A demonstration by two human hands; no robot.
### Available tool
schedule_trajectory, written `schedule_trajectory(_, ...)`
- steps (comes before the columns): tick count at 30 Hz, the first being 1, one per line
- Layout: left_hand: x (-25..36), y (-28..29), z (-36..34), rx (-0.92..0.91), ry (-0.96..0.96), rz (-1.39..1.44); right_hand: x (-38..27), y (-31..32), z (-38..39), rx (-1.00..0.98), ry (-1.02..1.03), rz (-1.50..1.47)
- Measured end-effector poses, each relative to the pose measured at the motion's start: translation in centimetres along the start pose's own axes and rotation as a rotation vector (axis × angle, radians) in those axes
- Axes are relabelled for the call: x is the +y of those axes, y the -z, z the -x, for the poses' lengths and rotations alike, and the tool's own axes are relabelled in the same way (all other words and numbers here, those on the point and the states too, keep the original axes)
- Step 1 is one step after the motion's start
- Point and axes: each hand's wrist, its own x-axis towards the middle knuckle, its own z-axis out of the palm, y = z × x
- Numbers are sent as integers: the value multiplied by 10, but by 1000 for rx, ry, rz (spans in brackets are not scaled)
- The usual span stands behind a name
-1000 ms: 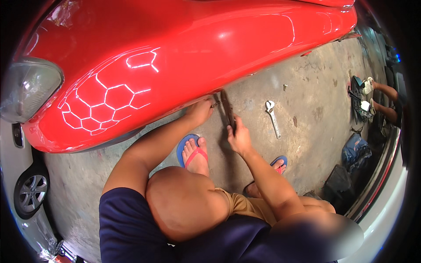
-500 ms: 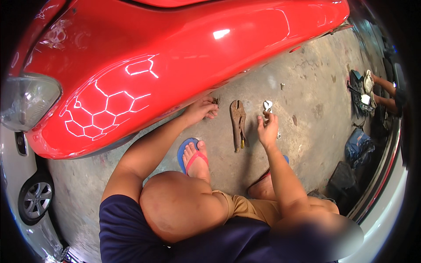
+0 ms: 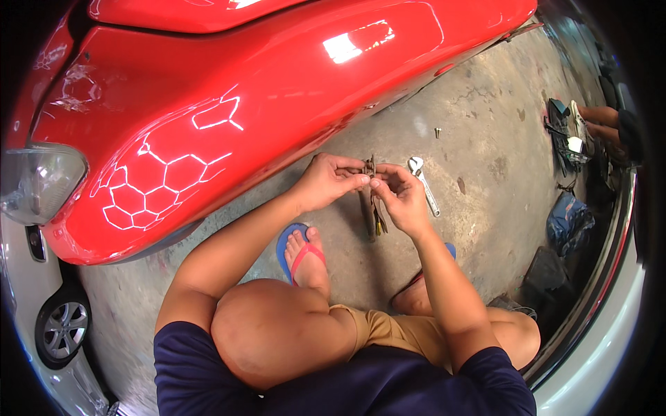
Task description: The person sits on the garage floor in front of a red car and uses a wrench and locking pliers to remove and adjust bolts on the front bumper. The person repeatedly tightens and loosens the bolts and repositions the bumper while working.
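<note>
My left hand (image 3: 331, 182) and my right hand (image 3: 402, 201) meet in front of me, above the floor. Both are closed, fingertips pinching a small dark metal part (image 3: 372, 166) whose exact kind is too small to tell. Right below them lies a pair of rusty locking pliers (image 3: 368, 220), its jaws hidden by my fingers. A silver adjustable wrench (image 3: 425, 187) rests on the concrete just right of my right hand. Farther off stands a small bolt (image 3: 438, 132).
The red car bumper (image 3: 277, 90) spans the far side and left. My sandalled foot (image 3: 305, 255) is near. At right are a blue plastic bag (image 3: 569, 220), dark items and another person's legs (image 3: 600, 118). A pale car with a wheel (image 3: 64, 326) sits at far left.
My left hand has moved right with the small metal part. My right hand has left the wrench and come left to meet it, now over the pliers.
</note>
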Motion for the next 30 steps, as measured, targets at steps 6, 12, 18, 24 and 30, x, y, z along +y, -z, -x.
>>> schedule_trajectory(6,41,-13,12,68,-83,40,-34,14,-1,-139,-42,-350)
schedule_trajectory(12,64,-17,23,50,-263,-98,-52,20,3,-214,19,-440)
schedule_trajectory(18,76,-28,34,59,-313,15,-74,23,9,-181,105,-419)
schedule_trajectory(24,85,-40,41,54,-370,159,-88,30,15,-228,163,-483)
schedule_trajectory(30,94,-45,48,39,-373,162,-99,33,20,-232,187,-500)
